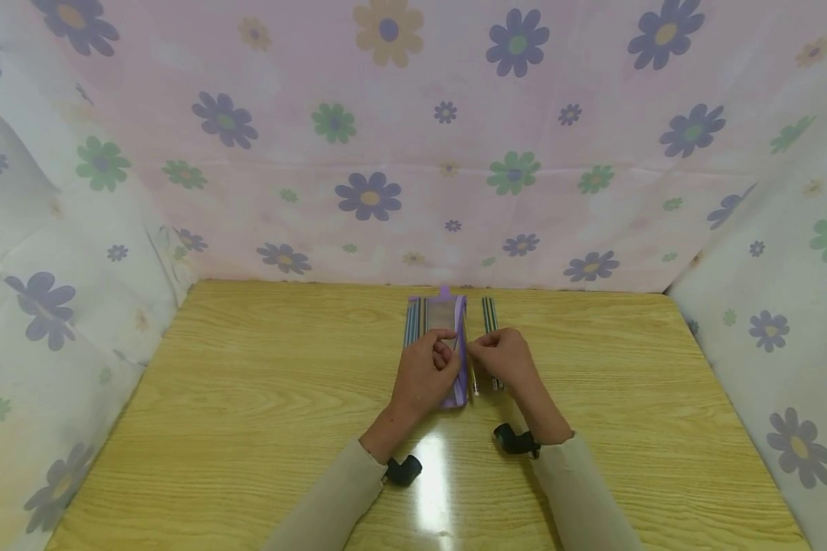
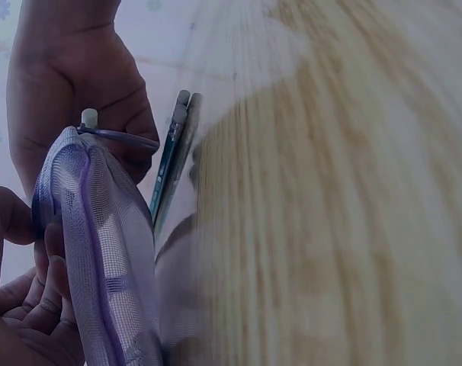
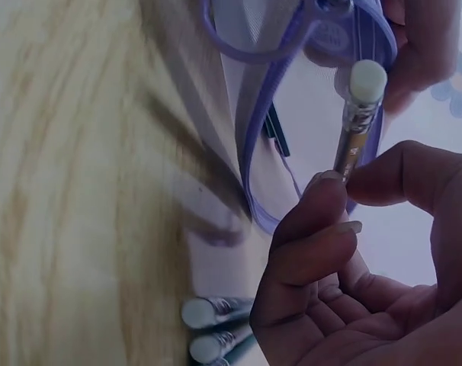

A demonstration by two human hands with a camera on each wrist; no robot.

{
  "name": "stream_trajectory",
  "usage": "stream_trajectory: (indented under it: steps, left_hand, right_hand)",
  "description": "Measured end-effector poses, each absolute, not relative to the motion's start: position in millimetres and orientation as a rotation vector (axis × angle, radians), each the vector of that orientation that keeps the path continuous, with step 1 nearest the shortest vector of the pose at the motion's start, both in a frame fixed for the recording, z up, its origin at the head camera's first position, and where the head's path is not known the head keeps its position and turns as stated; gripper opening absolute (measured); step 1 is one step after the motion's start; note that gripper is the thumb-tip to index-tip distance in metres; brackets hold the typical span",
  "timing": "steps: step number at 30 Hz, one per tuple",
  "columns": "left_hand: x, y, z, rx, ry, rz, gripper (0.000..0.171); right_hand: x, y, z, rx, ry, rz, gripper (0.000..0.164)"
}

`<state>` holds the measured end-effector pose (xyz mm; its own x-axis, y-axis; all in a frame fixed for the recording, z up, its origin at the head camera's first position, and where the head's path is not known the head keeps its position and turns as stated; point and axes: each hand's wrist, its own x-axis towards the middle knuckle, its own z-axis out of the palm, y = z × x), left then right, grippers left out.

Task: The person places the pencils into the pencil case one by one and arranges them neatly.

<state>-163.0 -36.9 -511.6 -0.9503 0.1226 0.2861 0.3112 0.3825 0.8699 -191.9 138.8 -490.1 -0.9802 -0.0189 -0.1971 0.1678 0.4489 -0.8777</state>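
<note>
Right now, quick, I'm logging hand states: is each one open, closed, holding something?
Left hand: closed, holding the purple mesh pouch.
Right hand: closed, pinching a pencil.

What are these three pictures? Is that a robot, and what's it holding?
No robot: those are a person's bare hands. The wide picture comes from a camera on the person's head, looking forward and down. The two close-ups come from the left and right wrists. The left hand grips a purple mesh zip pouch; thin sticks, probably pencils, show through it. The right hand pinches a slim yellowish pencil with a white eraser at the pouch's open side. Dark pencils with white erasers lie nearby on the yellow wood-grain table.
</note>
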Motion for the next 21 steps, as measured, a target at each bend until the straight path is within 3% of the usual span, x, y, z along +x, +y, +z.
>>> stream_trajectory:
  steps: [21]
  left_hand:
    - [-161.6, -37.1, -510.0, -0.377, -2.476, -1.630, 0.033]
  right_hand:
    - [-189.8, 129.2, -490.2, 0.161, 2.376, -1.693, 0.019]
